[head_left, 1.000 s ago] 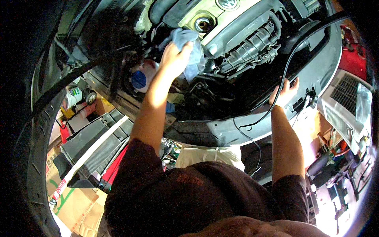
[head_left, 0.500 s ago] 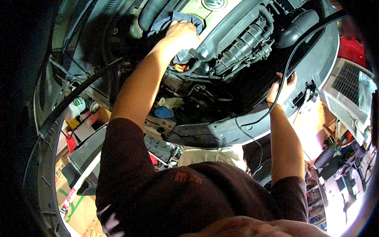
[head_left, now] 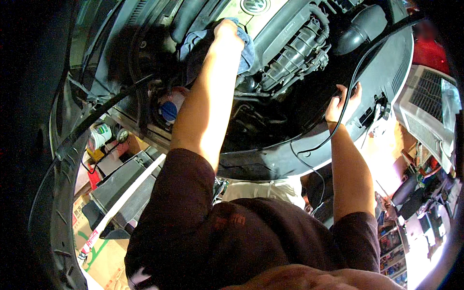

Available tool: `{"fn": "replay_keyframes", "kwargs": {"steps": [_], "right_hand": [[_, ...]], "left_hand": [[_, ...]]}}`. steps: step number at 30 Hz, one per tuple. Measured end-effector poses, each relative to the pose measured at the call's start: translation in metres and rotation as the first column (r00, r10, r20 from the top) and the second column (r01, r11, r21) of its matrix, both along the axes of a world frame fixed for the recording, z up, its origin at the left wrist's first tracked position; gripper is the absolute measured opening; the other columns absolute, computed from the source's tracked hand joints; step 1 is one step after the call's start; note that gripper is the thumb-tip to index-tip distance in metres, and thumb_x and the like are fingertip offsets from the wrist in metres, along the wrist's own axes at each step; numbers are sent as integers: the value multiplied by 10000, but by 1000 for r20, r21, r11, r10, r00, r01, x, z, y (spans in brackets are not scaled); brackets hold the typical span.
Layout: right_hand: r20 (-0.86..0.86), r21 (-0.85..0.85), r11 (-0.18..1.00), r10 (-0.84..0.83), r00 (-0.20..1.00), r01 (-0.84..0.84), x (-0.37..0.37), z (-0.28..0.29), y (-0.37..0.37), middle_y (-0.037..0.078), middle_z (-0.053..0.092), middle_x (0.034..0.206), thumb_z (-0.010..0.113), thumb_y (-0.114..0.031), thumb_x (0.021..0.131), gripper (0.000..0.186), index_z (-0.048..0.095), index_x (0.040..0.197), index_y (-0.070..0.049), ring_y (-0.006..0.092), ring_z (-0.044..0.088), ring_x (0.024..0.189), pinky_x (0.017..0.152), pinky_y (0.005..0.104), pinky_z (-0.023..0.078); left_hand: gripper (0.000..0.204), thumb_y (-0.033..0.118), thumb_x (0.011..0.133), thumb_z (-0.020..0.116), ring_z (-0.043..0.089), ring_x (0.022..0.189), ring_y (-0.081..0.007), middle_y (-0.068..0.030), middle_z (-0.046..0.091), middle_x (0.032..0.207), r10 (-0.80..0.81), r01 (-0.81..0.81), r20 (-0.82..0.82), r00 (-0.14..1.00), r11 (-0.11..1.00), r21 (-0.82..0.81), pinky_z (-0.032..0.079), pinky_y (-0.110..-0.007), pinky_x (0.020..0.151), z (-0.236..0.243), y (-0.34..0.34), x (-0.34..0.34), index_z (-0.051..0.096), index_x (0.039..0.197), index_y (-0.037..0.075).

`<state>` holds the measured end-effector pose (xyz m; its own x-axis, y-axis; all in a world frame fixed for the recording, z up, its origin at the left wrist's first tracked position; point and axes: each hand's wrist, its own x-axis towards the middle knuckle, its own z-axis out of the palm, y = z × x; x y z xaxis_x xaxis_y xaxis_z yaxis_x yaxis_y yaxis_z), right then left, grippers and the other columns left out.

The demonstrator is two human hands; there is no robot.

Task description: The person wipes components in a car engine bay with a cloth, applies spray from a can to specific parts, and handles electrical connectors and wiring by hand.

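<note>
Since the earlier frame the left hand (head_left: 228, 30) has carried the crumpled blue cloth rag (head_left: 244, 48) farther into the engine bay, fingers closed on it beside the grey engine cover (head_left: 270, 24). Right hand (head_left: 340, 99) grips the front edge. Wiping likely works best with firm, overlapping strokes.

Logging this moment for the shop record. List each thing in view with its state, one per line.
Left hand: pressed on the blue rag.
Blue rag: bunched against the engine.
Right hand: gripping the engine bay edge.
Black cable: hanging loose past the right hand.
Blue reservoir cap: on.
</note>
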<state>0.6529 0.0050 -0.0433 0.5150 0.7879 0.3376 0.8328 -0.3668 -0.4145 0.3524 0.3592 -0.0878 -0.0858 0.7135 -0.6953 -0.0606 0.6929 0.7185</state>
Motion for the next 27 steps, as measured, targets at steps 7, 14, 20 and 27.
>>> {"fn": "replay_keyframes", "kwargs": {"steps": [7, 14, 20, 27], "right_hand": [[-20, 10, 999, -33, 999, 34, 1, 4, -2, 356, 410, 1552, 616, -98, 735, 377, 743, 1089, -113, 516, 464, 1368, 1166, 543, 360], [-37, 37, 999, -13, 999, 15, -9, 5, 1, 372, 430, 1529, 617, -125, 745, 361, 753, 1079, -106, 528, 486, 1338, 1156, 544, 373], [15, 49, 999, 5, 1000, -6, -6, -10, -4, 334, 429, 1544, 622, -179, 794, 343, 770, 1102, -152, 492, 484, 1345, 1148, 530, 383], [61, 93, 995, 25, 998, -30, 0, -20, -5, 326, 425, 1556, 607, -200, 836, 316, 772, 1096, -129, 477, 429, 1428, 1206, 519, 334]], "left_hand": [[362, 204, 940, 497, 682, 1094, -342, -174, 724, 1183, -174, 209, -163, 971, 950, 232, 542, -457, 1004, 56, -57, -38, 671, 1207, 33], [553, 132, 827, 573, 611, 1308, -347, -164, 653, 1391, 178, -409, 804, 568, 908, 87, 470, -494, 1145, 168, -208, -133, 628, 1371, 44], [734, 202, 867, 627, 508, 1406, -454, -207, 528, 1540, -63, -417, 822, 565, 839, 350, 374, -593, 1220, 222, -343, -185, 454, 1572, 96], [699, 208, 782, 640, 555, 1347, -439, -217, 595, 1427, 262, -569, 614, 745, 729, 380, 378, -596, 1213, 248, -456, -230, 538, 1446, 17]]}}
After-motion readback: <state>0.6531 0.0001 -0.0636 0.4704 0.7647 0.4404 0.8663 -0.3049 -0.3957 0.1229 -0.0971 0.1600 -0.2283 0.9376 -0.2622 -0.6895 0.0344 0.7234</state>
